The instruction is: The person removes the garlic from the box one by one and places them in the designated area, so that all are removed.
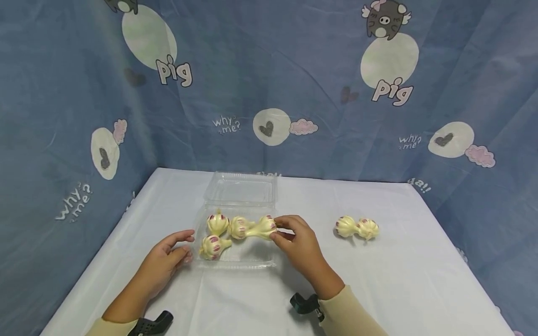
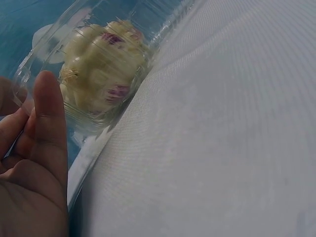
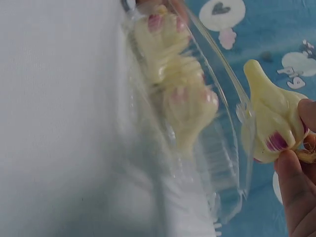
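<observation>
While your left hand (image 1: 164, 261) pinches the plastic clamshell (image 1: 256, 254) by its left edge, likely to steady it, your half-closed right hand (image 1: 300, 245) pinches one garlic bulb (image 1: 266, 227) by its root end, near the clamshell's right edge

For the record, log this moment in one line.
right fingers: pinch garlic bulb | left fingers: touch clear container's left edge | inside: three bulbs | table: two bulbs
</observation>
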Demonstrator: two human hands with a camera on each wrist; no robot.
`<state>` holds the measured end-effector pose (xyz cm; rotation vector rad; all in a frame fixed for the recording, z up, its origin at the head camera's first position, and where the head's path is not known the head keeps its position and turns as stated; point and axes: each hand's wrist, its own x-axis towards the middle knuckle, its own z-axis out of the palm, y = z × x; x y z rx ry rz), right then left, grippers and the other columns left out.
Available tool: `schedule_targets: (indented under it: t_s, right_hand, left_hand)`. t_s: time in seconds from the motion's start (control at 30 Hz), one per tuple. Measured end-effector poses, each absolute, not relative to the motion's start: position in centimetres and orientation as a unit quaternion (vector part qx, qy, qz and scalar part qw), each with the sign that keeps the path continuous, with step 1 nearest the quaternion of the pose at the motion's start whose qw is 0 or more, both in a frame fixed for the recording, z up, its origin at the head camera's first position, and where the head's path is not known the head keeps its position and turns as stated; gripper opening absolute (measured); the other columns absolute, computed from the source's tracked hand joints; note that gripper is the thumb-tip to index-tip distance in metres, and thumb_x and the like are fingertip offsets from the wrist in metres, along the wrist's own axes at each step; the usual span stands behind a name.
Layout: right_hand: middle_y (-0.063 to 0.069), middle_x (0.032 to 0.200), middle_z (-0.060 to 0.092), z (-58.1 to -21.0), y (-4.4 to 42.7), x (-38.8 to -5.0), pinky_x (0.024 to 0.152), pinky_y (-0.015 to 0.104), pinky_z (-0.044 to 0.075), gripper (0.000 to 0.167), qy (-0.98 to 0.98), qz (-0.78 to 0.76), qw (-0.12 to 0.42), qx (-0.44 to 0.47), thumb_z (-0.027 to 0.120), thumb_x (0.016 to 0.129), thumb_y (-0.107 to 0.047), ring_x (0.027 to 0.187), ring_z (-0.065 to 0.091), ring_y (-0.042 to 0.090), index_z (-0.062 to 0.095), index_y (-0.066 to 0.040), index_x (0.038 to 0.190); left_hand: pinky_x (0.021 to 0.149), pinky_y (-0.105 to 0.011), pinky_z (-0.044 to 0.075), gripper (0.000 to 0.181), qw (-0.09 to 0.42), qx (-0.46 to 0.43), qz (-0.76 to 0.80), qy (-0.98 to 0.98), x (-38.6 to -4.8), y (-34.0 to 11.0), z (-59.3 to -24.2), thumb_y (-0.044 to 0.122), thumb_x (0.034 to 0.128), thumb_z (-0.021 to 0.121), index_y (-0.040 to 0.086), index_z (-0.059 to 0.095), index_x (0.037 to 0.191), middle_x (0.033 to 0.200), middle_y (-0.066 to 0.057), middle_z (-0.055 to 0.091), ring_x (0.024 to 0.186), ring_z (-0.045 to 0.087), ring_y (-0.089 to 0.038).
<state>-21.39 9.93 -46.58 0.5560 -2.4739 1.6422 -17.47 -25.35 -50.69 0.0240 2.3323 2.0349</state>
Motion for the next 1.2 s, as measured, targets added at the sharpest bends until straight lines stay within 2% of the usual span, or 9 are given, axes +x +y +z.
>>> schedule_targets:
  t_s: [0.2,0.4,0.8,1.2]
  right_hand:
    - [0.003,0.126,0.064,-47.0,11.2,-21.2,0.093,0.024,0.059,0.033,-0.812,0.548,0.095,0.178,0.082,0.090,-0.005,0.120,0.068,0.024,0.071,-0.009,0.122]
    - [0.004,0.124,0.065,-47.2,12.2,-21.1,0.092,0.024,0.060,0.034,-0.811,0.551,0.119,0.158,0.083,0.089,-0.004,0.119,0.068,0.025,0.072,-0.009,0.121]
    - [0.005,0.122,0.065,-46.8,14.7,-21.3,0.093,0.024,0.059,0.032,-0.813,0.546,0.160,0.127,0.082,0.090,-0.003,0.118,0.067,0.025,0.072,-0.008,0.119]
    - [0.007,0.125,0.064,-46.8,17.2,-21.5,0.095,0.023,0.058,0.032,-0.823,0.520,0.197,0.119,0.080,0.092,-0.003,0.120,0.064,0.020,0.070,-0.003,0.122]
  left_hand:
    - [0.080,-0.022,0.060,0.045,0.030,0.004,0.655,0.755,-17.5,-25.1,-50.6,0.010,0.1089,0.055,-0.005,0.045,0.150,0.130,0.000,0.053,0.090,0.062,-0.006]
    - [0.080,-0.022,0.060,0.046,0.033,0.002,0.649,0.760,-17.6,-25.5,-50.7,0.012,0.1091,0.056,-0.003,0.045,0.151,0.131,-0.006,0.052,0.091,0.062,-0.007]
    - [0.080,-0.021,0.059,0.046,0.029,0.003,0.659,0.751,-17.5,-25.4,-50.9,0.011,0.1083,0.057,-0.006,0.044,0.150,0.127,0.001,0.054,0.090,0.063,-0.005]
    - [0.079,-0.021,0.059,0.046,0.027,0.013,0.655,0.755,-17.4,-25.4,-50.6,0.013,0.1092,0.056,-0.005,0.045,0.150,0.128,-0.003,0.053,0.089,0.062,-0.006]
